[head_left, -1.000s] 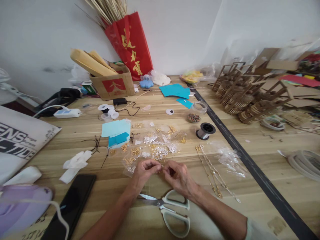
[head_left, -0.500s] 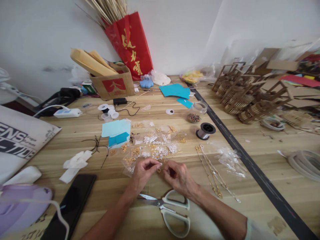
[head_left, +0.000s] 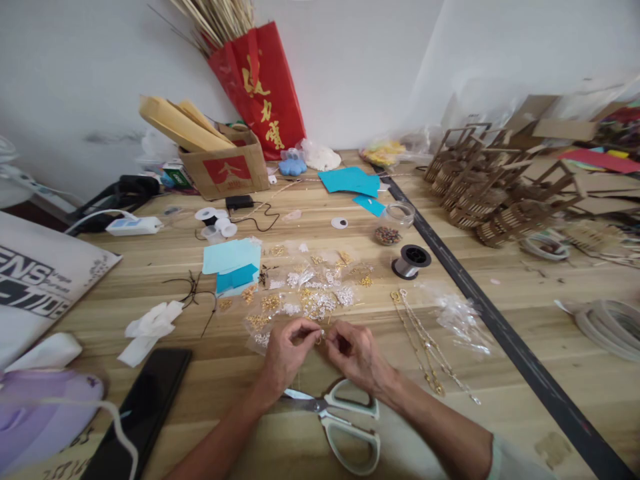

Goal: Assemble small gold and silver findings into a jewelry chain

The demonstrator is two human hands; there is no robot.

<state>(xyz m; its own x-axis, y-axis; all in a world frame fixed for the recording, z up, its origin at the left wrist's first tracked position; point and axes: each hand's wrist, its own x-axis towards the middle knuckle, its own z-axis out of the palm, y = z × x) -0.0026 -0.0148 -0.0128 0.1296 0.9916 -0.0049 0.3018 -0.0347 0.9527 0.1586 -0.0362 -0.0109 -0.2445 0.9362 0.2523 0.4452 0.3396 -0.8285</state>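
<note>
Hands: both over the near middle of the tabletop (head_left: 150, 260), wrists low, fingertips facing each other. Left hand (head_left: 283, 353): thumb and forefinger pinching a tiny gold-coloured ring (head_left: 319, 339), which sits at the fingertips, near the lower edge of the packets. Right hand (head_left: 355, 350): fingers curled inward, just beside the ring at its 3 o'clock; whether they pinch anything, cannot tell. A pale speck (head_left: 323, 331) shows at the ring's 1 o'clock, too small to identify.

Change: a second ago the fingertips all but met; now a narrow gap separates them and the ring shows. Reading: the left hand appears to bear the piece, with the right close enough to reach it.

Surroundings, clock face centred on the ring: clear packets (head_left: 320, 303) of gold and silver pieces at 12; wire spool (head_left: 411, 262) at 2; gold and silver chains (head_left: 439, 388) from 3 to 4; open scissors (head_left: 319, 405) toward 6; dark phone (head_left: 145, 407) between 8 and 9; blue sheets (head_left: 233, 257) at 10.
</note>
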